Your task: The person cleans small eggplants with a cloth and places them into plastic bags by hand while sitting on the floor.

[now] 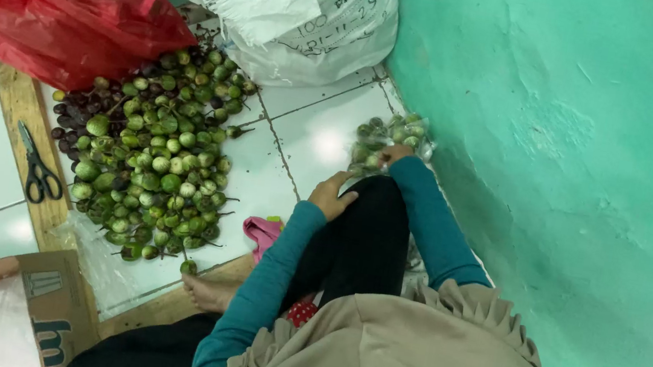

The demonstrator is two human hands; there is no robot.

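Observation:
My right hand [394, 155] reaches forward by the green wall and grips a clear plastic bag of small green eggplants [381, 134] lying on the white tiled floor. My left hand [331, 196] rests on my black-trousered knee, fingers loosely curled, holding nothing that I can see. Both arms wear teal sleeves. A large heap of small round green eggplants [158, 158] lies on the floor to my left, with dark purple ones [73, 115] at its far left edge.
A red plastic bag [58, 14] and a white sack [284, 5] stand at the back. Black scissors [38, 171] lie on a wooden strip [23, 108]. A cardboard box [49, 306] sits at lower left, a pink cloth [263, 233] beside my knee, and my bare foot [209, 291] lies below it.

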